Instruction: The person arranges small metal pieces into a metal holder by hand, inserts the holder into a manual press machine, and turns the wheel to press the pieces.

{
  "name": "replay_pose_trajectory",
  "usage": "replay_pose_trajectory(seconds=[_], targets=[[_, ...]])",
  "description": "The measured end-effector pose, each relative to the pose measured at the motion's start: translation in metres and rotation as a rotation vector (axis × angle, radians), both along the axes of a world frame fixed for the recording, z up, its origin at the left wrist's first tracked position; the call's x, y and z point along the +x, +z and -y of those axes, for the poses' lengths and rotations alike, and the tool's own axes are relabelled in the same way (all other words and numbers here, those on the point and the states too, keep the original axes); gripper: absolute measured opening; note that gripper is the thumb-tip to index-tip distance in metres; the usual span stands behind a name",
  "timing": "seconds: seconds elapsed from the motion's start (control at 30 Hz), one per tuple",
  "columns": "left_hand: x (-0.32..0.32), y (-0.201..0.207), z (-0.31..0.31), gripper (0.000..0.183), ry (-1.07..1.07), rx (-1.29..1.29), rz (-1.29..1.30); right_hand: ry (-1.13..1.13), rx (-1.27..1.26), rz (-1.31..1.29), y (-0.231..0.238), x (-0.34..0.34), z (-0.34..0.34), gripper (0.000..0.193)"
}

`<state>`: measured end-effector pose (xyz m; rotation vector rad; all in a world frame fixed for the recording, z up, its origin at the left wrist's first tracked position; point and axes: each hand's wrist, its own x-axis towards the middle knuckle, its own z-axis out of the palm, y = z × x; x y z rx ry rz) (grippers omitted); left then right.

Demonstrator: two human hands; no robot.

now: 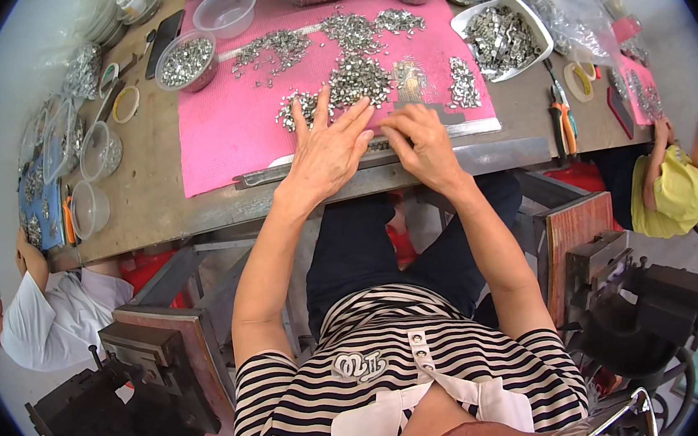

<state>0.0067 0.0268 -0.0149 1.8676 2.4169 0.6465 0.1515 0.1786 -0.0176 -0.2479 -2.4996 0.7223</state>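
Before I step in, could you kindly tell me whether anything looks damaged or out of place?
Yes: the pink textured mat has an irregular grey-brown patch just beyond the right hand; it looks worn or stained, breaking up the pink surface.

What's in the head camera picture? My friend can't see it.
A person's left hand, fingers spread, is by small silvery pieces on a pink mat; the right hand, fingers bunched, is beside it. Someone in white sits left, someone in yellow right.

From the near side of the mat (219, 138), both forearms (265, 264) reach in. Over its near edge, the left hand (327, 151) spreads its fingers; the right hand (423, 139) curls its fingers inward.
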Motion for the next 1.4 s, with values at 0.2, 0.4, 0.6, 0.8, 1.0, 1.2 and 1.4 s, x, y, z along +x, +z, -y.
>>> replay_pose_trajectory(seconds=[0.2, 0.4, 0.6, 0.8, 1.0, 1.2, 1.4], targets=[[0.006, 0.005, 0.021, 0.041, -0.06, -0.047, 0.023, -0.002, 0.284, 0.11, 0.004, -0.007, -0.018, 0.029], [-0.001, 0.007, 0.025, 0.022, 0.096, 0.22, 0.194, 0.181, 0.162, 0.218, 0.024, 0.007, -0.025, 0.022], [0.003, 0.008, 0.0, 0.009, 0.186, 0.29, 0.101, 0.033, -0.011, 0.077, 0.018, 0.004, -0.031, 0.014], [0.0, 0.003, -0.01, 0.01, 0.182, 0.168, 0.055, -0.006, -0.026, 0.081, 0.008, -0.009, -0.022, 0.009], [0.005, 0.003, -0.009, 0.008, 0.124, 0.246, 0.093, -0.034, 0.073, 0.045, 0.0, -0.018, -0.02, 0.009], [0.029, 0.003, 0.0, 0.009, 0.101, 0.339, 0.175, 0.018, 0.074, 0.035, 0.003, -0.01, -0.02, 0.009], [0.034, -0.004, -0.001, 0.011, 0.117, 0.348, 0.155, 0.066, -0.002, 0.036, 0.002, -0.011, -0.026, 0.009]])
